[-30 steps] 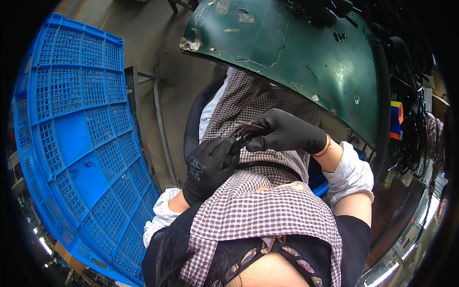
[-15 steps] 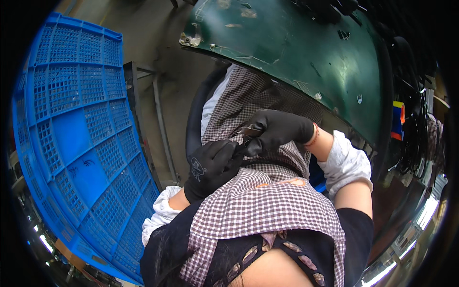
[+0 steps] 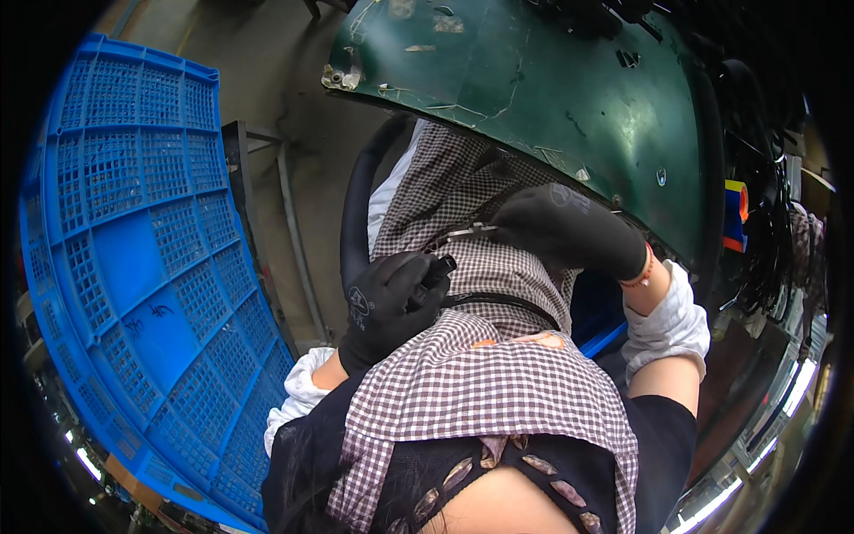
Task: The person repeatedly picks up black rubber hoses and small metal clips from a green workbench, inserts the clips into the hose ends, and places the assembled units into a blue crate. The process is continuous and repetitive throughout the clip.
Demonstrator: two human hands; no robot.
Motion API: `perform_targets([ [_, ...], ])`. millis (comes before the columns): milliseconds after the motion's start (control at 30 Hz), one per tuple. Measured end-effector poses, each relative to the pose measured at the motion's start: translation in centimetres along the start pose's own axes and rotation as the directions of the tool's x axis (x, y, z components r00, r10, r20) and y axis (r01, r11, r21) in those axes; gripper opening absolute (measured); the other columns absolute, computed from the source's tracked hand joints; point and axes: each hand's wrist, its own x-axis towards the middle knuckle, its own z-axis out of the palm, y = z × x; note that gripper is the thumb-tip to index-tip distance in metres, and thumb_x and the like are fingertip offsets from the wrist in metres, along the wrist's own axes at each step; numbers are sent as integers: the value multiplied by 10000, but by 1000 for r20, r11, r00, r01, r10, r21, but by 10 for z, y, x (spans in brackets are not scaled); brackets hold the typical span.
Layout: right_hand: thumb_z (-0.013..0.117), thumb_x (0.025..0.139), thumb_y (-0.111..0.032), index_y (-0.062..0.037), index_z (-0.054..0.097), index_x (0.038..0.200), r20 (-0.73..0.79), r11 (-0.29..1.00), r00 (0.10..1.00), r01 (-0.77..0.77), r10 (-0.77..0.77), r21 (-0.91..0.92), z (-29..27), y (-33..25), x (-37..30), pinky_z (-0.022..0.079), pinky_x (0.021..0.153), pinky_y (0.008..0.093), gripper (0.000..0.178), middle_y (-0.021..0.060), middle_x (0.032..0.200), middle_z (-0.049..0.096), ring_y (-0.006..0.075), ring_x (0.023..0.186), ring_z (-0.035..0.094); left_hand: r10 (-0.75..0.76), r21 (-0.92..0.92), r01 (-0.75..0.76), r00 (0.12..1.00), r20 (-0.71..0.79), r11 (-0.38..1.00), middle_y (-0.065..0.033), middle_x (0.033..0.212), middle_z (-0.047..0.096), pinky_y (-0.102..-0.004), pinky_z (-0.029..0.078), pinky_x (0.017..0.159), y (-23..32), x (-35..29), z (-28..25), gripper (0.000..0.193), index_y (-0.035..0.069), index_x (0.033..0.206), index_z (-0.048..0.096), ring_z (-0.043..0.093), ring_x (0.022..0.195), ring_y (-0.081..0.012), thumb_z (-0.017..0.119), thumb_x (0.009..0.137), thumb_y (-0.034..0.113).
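Observation:
Both of my hands wear black gloves above my checked apron (image 3: 489, 396). My left hand (image 3: 391, 307) is closed around a small black part (image 3: 447, 263), whose rounded end sticks out past the fingers; most of it is hidden. To the right and a little farther off, my right hand (image 3: 551, 224) grips a small metal tool (image 3: 471, 231) with a narrow silvery end that points left. Its handle is hidden in the glove, so the kind is unclear. A gap separates the tool from the black part. A thin black strip (image 3: 511, 301) crosses the apron beside my left hand.
A large blue plastic crate (image 3: 133, 249) stands upright on the left, beside a metal frame (image 3: 289, 222). Ahead is a green tabletop (image 3: 498, 80) with small scraps on it and a worn corner. Many black cord-like pieces (image 3: 774, 240) hang or lie at the right.
My right hand has drawn away from my left, to the right, taking the metal tool with it. The black part's end now shows at my left fingers.

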Motion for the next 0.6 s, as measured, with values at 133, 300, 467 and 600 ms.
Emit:
perform_targets([
  [133, 632, 842, -103, -23, 639, 897, 102, 992, 995, -6, 19, -123, -12, -23, -3, 502, 696, 399, 97, 130, 786, 618, 313, 752, 617, 3, 0, -3, 1000, 20, 1000, -156, 916, 680, -352, 550, 640, 0, -1, -1, 377, -15, 1011, 650, 682, 766, -266, 799, 680, 86],
  [300, 650, 757, -86, -57, 616, 806, 183, 960, 982, 86, -37, -266, -16, -31, 2, 515, 663, 389, 67, 99, 737, 614, 292, 719, 628, 54, -47, -49, 991, 121, 998, -165, 911, 678, -355, 544, 629, -9, -4, -4, 371, -16, 1004, 644, 681, 761, -275, 791, 677, 81],
  [467, 677, 740, -120, -80, 631, 788, 215, 885, 975, 143, -49, -443, -2, -41, 13, 520, 637, 386, 78, 95, 728, 626, 282, 719, 648, -62, 9, 63, 944, 324, 998, -165, 901, 677, -353, 529, 596, -5, 0, -5, 353, -17, 985, 643, 670, 718, -283, 777, 670, 72],
  [600, 704, 764, -163, -77, 665, 821, 36, 896, 967, 246, -250, -370, -5, -32, 10, 517, 600, 382, 110, 108, 727, 643, 282, 665, 643, 72, 34, -79, 984, 160, 996, -159, 895, 674, -388, 534, 640, -3, 0, -12, 278, -6, 957, 659, 663, 733, -287, 741, 693, 25],
])
